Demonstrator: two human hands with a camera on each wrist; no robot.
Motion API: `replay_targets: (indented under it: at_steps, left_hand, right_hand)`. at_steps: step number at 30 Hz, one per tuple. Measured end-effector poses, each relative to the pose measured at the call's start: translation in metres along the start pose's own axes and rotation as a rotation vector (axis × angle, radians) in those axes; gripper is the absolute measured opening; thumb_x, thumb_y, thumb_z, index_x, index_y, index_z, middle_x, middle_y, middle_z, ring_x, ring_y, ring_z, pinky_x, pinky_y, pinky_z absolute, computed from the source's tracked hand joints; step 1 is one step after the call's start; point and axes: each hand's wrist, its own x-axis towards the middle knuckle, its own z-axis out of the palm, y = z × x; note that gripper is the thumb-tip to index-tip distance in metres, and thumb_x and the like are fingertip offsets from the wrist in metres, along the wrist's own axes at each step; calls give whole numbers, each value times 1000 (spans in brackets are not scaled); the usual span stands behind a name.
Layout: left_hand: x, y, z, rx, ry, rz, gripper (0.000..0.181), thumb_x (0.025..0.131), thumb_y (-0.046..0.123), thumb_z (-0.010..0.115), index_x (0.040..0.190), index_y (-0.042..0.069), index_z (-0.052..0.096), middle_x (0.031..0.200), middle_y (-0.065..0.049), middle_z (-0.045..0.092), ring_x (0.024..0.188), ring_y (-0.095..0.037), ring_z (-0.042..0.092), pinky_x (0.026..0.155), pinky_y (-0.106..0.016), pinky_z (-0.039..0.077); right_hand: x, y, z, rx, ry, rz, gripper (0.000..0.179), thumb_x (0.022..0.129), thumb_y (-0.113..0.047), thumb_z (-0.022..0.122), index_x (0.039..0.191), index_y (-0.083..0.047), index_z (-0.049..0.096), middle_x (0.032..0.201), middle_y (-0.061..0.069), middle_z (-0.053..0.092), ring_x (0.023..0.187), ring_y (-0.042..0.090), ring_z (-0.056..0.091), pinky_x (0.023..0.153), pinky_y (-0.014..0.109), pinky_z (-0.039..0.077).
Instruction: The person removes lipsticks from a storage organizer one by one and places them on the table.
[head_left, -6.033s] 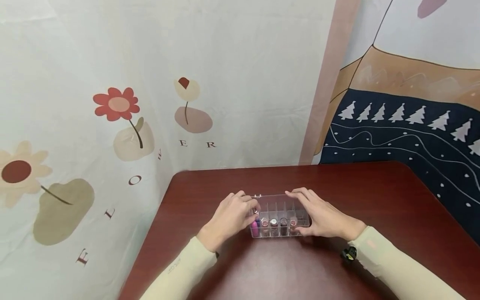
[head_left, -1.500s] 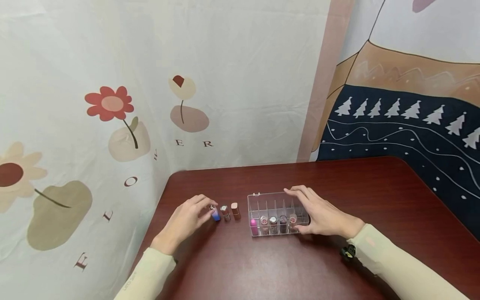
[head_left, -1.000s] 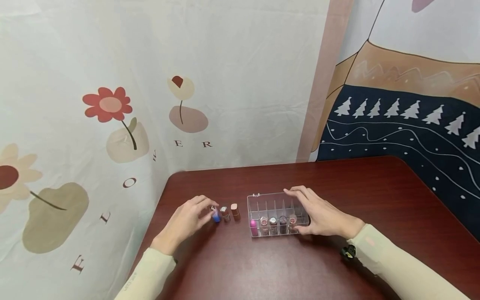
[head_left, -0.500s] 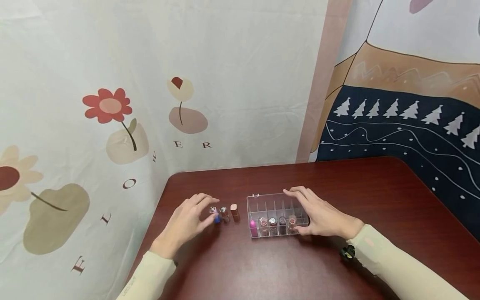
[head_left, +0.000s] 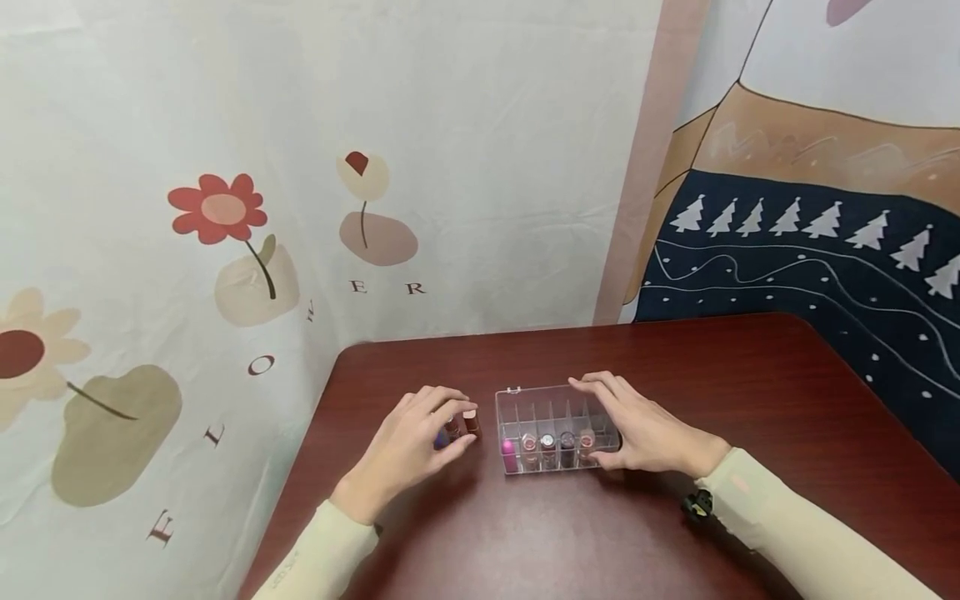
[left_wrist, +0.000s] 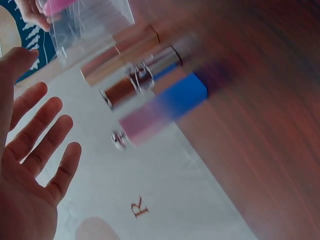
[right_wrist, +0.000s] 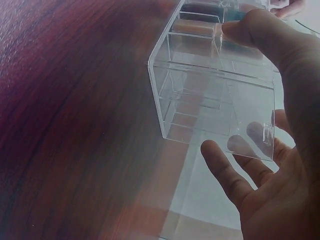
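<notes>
My left hand (head_left: 408, 442) is beside three upright lipsticks left of the clear divided organizer (head_left: 536, 410). In the left wrist view its fingers are spread and touch none of them. The nearest tube there is a pink-to-blue lipstick (left_wrist: 167, 107), then a brown-and-silver lipstick (left_wrist: 121, 93), then a copper-gold lipstick (left_wrist: 120, 56). From the head, thumb and fingertips come around the copper-gold one, and the hand partly covers the others. My right hand (head_left: 641, 423) holds the organizer's right end, thumb in front, fingers behind. A magenta tube (head_left: 509, 455) stands in its front left compartment.
Several more lipsticks, among them a silver-topped one (head_left: 548, 450), fill the front row of the organizer. All of it stands on a dark red wooden table (head_left: 720, 367). Behind hang a printed flower cloth (head_left: 480, 167) and a dark blue tree-patterned cloth (head_left: 787, 267).
Three lipsticks, earlier at the organizer's left end, now stand left of it. My left hand has let go of the pink-to-blue one and moved right, toward the copper-gold one. The right hand stays.
</notes>
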Motion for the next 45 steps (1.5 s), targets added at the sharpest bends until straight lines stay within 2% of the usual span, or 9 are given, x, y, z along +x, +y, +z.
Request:
replay_targets:
  at_steps: [8, 16, 21, 30, 39, 45]
  left_hand:
    - [15, 18, 13, -6, -40, 60, 44, 97, 38, 95, 135, 21, 81, 135, 5, 80, 127, -19, 73, 92, -39, 60]
    - [19, 28, 24, -2, -127, 97, 37, 102, 44, 90, 132, 22, 83, 134, 10, 79, 131, -17, 72, 102, -42, 61]
    - [20, 30, 28, 34, -128, 138, 36, 99, 44, 92, 127, 24, 83, 129, 11, 80, 130, -18, 72, 100, -40, 60]
    - [22, 31, 29, 49, -110, 165, 24, 99, 42, 92, 117, 27, 84, 123, 11, 81, 130, -19, 72, 99, -38, 61]
    - [26, 32, 29, 46, -123, 157, 16, 102, 39, 92, 112, 28, 85, 120, 11, 82, 134, -20, 73, 104, -40, 62]
    - [24, 35, 32, 46, -121, 153, 15, 102, 37, 92, 109, 26, 85, 116, 10, 82, 132, -21, 74, 104, -39, 62]
  right_hand:
    - [-1, 1, -2, 0, 9, 3, 120, 81, -33, 107, 179, -13, 40, 170, 8, 50, 152, 28, 57, 105, 45, 69]
    - [-1, -2, 1, 1, 6, 9, 121, 81, -36, 108, 179, -14, 40, 170, 8, 51, 151, 28, 58, 107, 46, 69]
    - [-1, -3, 2, 2, 3, 4, 121, 81, -36, 108, 179, -13, 40, 169, 8, 51, 151, 28, 57, 109, 47, 68]
    - [0, 1, 2, 5, 5, 2, 120, 81, -35, 108, 179, -13, 40, 171, 8, 50, 153, 28, 57, 110, 47, 68]
    - [2, 1, 0, 12, -7, 20, 121, 82, -34, 108, 179, -14, 39, 172, 8, 48, 156, 28, 55, 116, 48, 66]
    - [0, 0, 1, 16, -8, 16, 120, 82, -34, 108, 178, -12, 40, 171, 9, 49, 154, 28, 56, 112, 48, 67]
